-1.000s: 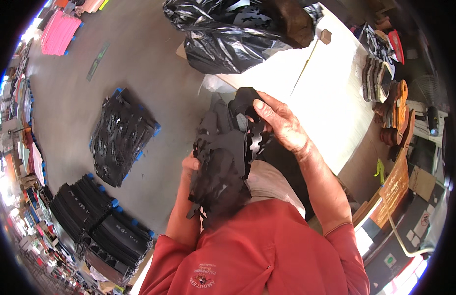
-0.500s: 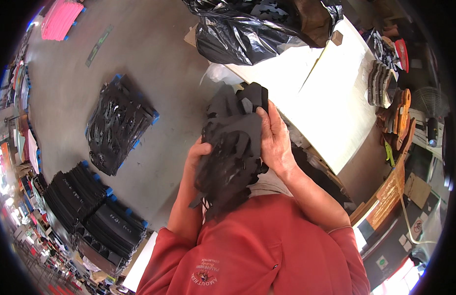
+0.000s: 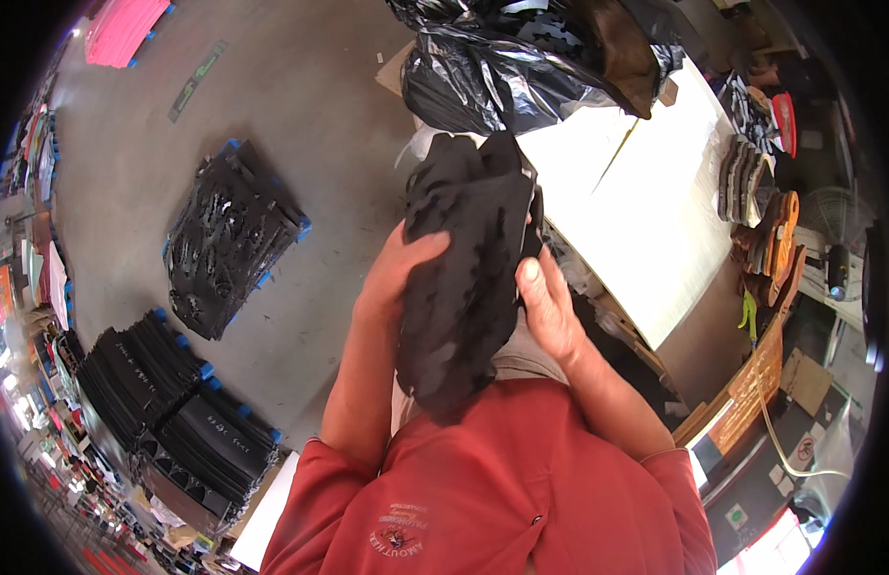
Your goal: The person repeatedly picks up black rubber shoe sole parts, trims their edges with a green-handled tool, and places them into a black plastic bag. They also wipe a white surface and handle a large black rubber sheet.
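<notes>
A thick stack of black foam cut-out pieces (image 3: 468, 268) is squeezed upright between both hands in front of my chest. My left hand (image 3: 392, 278) presses on its left side, fingers wrapped over the front. My right hand (image 3: 550, 311) clamps the right side, thumb up along the edge. My red shirt fills the lower part of the view. The stack's underside and my palms are hidden.
A white table (image 3: 636, 220) stands to the right, with black plastic bags (image 3: 502, 62) at its far end. Piles of black foam sheets lie on the grey floor (image 3: 229, 249) and at the lower left (image 3: 166, 393). Stacked sole-shaped pieces (image 3: 741, 177) sit far right.
The loose bundle has been gathered and pressed into a tighter stack. My left hand has come up onto its side, and my right hand slid down from the top to the right edge.
</notes>
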Demonstrator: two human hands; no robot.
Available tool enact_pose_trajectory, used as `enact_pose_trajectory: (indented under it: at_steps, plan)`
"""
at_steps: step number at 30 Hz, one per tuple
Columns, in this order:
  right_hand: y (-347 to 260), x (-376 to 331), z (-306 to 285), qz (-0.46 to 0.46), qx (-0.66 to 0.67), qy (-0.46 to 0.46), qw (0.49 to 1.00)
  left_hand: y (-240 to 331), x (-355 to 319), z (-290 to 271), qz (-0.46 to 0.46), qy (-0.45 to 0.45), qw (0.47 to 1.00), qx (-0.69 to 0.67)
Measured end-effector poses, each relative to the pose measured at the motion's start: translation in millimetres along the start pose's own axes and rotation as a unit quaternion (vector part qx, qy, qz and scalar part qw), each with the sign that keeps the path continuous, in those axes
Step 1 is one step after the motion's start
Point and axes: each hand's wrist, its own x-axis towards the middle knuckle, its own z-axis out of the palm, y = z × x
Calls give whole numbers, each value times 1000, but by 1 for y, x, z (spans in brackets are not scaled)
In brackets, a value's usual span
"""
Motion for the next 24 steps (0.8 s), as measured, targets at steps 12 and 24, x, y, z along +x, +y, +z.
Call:
enact_pose_trajectory:
  at_steps: [12,24]
  plan:
    - [3,23,11,160,-46,116,979,5,-6,3,-40,10,999,13]
    - [-20,11,18,202,83,36,975,18,-38,-5,-56,4,994,94]
